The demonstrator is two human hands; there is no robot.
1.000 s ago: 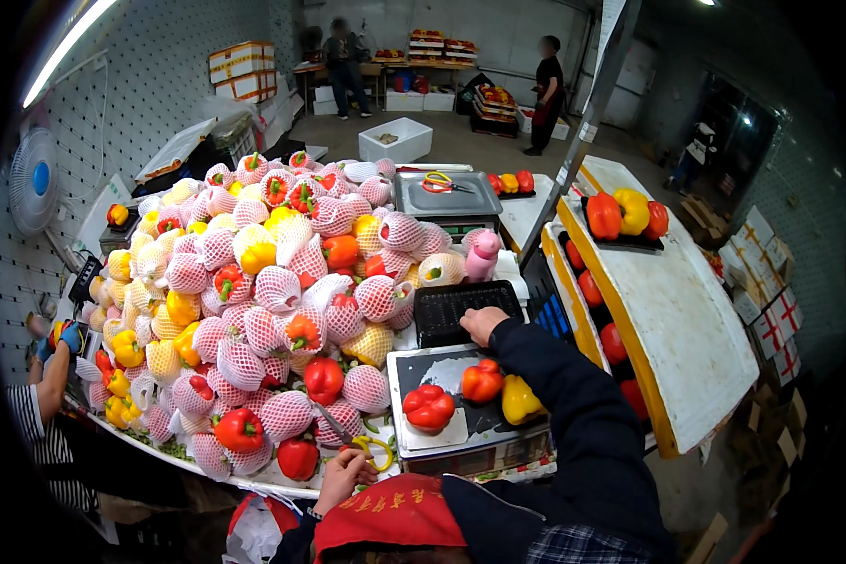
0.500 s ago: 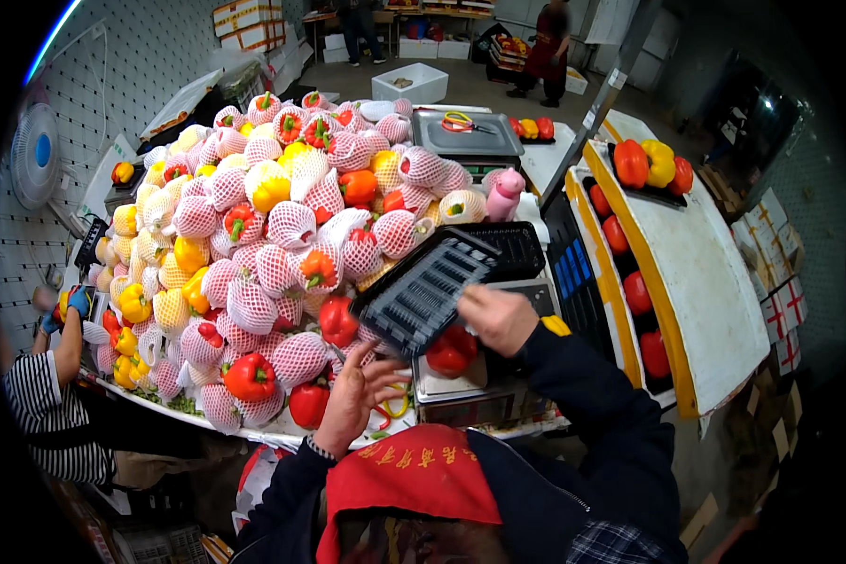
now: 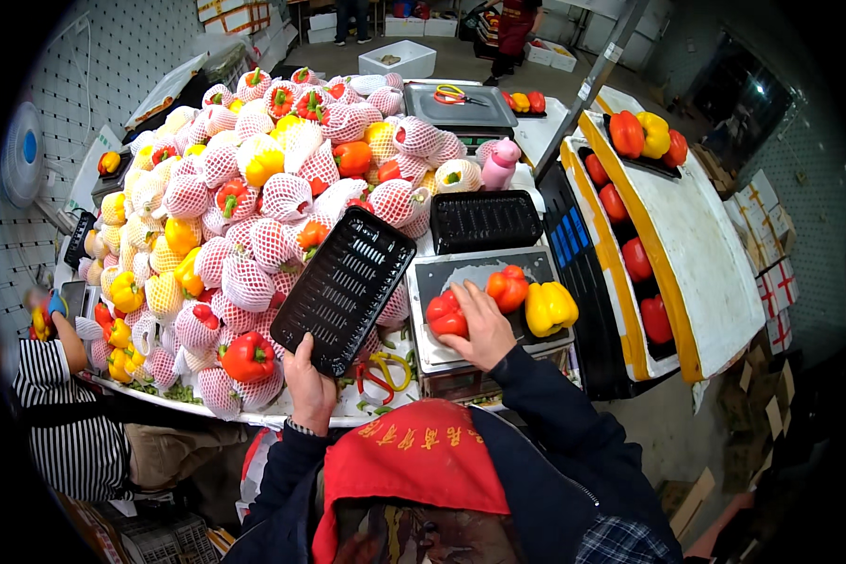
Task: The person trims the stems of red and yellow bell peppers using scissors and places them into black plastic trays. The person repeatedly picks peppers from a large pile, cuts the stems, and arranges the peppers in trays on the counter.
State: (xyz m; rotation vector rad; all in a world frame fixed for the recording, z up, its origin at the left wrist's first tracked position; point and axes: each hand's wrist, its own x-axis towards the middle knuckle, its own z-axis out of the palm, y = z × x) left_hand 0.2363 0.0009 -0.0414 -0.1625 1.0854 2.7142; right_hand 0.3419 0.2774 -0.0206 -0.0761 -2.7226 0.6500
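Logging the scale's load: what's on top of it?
On the scale: a red pepper, partly covered by the right hand; an orange-red pepper; and, toward the right edge, a yellow pepper. The surface directly beneath them can't be seen.

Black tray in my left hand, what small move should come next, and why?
Perhaps lift the leftmost red pepper off the scale into the black tray. Your right hand grips that pepper, and your left hand holds the tray, which has nothing in it.

Three peppers (image 3: 507,289) on scale (image 3: 439,272), one held tray (image 3: 343,291)
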